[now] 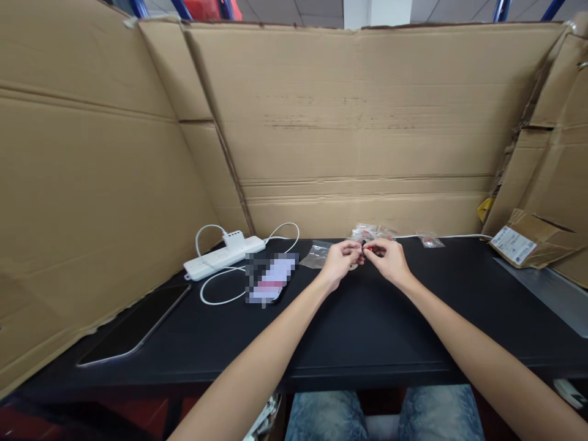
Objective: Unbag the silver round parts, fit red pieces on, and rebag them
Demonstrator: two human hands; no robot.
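Observation:
My left hand [339,263] and my right hand [388,258] meet above the black table, fingertips almost touching. Both are closed in a pinch around a small red and black piece [366,246], mostly covered by the fingers and too small to name. Part of a pale, round-edged item [353,267] shows just below my left fingers. Behind the hands lie several small clear plastic bags [373,232] with red bits inside. A flat clear bag [316,255] rests to the left of my left hand.
Left of the hands are a phone [274,278] with a blurred screen, a white power strip [224,256] with looping cable, and a dark tablet [135,324]. Another small bag [430,241] and an open cardboard box [537,239] lie to the right. Cardboard walls [362,122] enclose the table.

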